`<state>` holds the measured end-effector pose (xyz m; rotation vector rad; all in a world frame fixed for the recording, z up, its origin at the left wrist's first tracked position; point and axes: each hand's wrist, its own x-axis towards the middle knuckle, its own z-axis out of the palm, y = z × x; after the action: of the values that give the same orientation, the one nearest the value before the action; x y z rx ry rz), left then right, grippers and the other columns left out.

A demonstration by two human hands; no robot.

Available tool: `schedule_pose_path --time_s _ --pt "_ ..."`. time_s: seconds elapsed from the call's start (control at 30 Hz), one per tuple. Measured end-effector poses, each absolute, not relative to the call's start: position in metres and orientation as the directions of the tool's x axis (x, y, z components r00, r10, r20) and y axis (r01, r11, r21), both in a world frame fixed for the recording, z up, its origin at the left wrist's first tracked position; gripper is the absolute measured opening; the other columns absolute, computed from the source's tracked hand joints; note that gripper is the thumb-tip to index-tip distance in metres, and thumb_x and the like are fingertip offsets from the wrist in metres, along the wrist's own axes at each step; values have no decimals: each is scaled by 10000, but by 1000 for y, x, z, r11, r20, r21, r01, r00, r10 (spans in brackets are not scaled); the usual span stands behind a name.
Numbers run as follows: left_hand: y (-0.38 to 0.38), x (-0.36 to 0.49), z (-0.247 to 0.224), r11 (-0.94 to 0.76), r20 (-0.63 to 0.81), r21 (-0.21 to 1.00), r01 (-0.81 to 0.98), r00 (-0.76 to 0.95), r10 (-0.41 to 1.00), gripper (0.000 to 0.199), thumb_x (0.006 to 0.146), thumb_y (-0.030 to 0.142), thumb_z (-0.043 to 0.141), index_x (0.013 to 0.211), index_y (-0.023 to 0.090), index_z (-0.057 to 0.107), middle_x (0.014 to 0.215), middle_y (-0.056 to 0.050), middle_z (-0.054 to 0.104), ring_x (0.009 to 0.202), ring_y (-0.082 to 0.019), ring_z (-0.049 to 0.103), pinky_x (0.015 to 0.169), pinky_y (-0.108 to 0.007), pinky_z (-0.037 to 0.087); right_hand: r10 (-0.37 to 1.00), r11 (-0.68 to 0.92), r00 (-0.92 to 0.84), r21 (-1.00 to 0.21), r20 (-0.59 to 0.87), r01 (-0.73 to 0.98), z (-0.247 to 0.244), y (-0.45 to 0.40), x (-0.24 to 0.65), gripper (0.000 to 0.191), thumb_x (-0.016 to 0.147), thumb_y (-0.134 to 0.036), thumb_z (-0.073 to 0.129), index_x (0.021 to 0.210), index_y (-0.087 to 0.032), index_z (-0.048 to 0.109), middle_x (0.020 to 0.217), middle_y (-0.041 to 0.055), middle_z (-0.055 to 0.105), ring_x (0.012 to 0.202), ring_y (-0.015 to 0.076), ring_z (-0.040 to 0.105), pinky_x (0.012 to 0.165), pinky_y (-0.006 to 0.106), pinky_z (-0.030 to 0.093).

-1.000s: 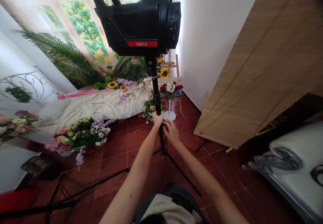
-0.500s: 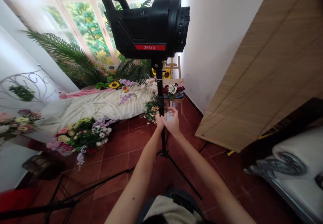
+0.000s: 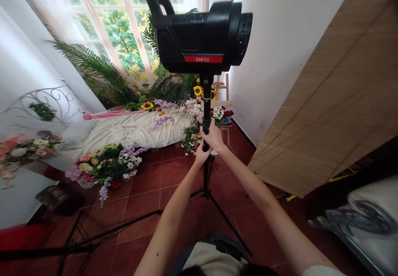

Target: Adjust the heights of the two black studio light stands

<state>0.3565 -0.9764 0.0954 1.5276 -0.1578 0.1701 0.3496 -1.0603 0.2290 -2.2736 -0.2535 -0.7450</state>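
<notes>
Moved right hand (image 3: 214, 137) up light stand (image 3: 205, 178), wrapped around collar (image 3: 206, 123) below lamp (image 3: 202, 39); closed left hand (image 3: 203, 155) around stand just beneath. Far-side fingers hidden. Red floor (image 3: 236, 189) between stand and cropped blind (image 3: 326, 85).

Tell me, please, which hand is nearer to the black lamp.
Right. The right hand holds the stand below the lamp; the left hand holds it lower down.

Cream blanket (image 3: 139, 127) on the bed, sunflower (image 3: 147, 105) on it, bamboo blind (image 3: 329, 89) at right
</notes>
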Motion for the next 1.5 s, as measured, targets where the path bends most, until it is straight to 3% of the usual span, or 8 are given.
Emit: schedule_pose_path --time_s 0.13,0.33,0.5,0.7,1.0,1.13,1.37,1.5 --pt "-966 346 81 -10 243 969 -248 957 -157 378 672 379 740 952 161 610 907 -65 656 854 -178 618 858 -341 486 -20 -683 767 -569 641 458 256 -1062 361 486 875 -450 463 1251 -170 335 938 119 648 805 288 651 690 383 505" --pt "-973 343 65 56 231 972 -226 969 -89 408 714 435 709 995 182 557 940 -49 617 909 -166 588 899 -323 453 -2 -693 767 -554 641 461 273 -1063 363 493 890 -445 453 1260 -145 328 944 127 638 836 291 643 719 399 507" --pt "-975 344 54 58 186 981 -184 982 -31 431 718 463 697 981 168 523 943 -56 611 925 -180 581 922 -345 436 -26 -711 828 -593 560 379 225 -1059 349 471 863 -424 481 1229 -155 356 888 113 660 752 288 653 643 363 499" --pt "-974 348 50 115 219 971 -209 972 -80 580 675 403 738 1131 143 493 1133 -133 587 1132 -228 536 1025 -353 392 -66 -726 891 -634 450 266 157 -1054 341 492 845 -428 481 1236 -152 366 912 127 669 736 294 662 624 358 489" --pt "-980 346 47 189 232 957 -218 971 -55 783 654 392 756 1319 169 408 1279 -137 529 1284 -240 440 1109 -375 320 -34 -711 890 -636 455 298 133 -1057 342 444 828 -431 519 1179 -186 401 907 100 658 740 270 657 608 336 483" --pt "-982 345 50 186 191 965 -185 981 -15 719 650 391 757 1258 142 466 1249 -150 547 1244 -243 472 1079 -364 355 9 -670 895 -662 445 336 131 -1065 336 379 826 -438 532 1109 -198 451 950 98 659 818 258 657 662 337 503" --pt "-980 341 58 167 193 969 -184 981 -35 475 713 388 702 1093 166 524 1091 -106 606 1045 -198 567 977 -354 433 83 -474 909 -787 408 396 122 -1087 320 448 782 -320 592 1193 -203 456 1052 84 657 923 201 643 810 344 517" --pt "-981 344 59 158 164 975 -155 985 -46 421 718 401 696 1033 185 521 994 -59 611 941 -166 580 918 -326 454 42 -514 911 -773 411 373 112 -1104 307 301 799 -359 569 1051 -194 560 1011 77 637 850 181 625 787 335 514"
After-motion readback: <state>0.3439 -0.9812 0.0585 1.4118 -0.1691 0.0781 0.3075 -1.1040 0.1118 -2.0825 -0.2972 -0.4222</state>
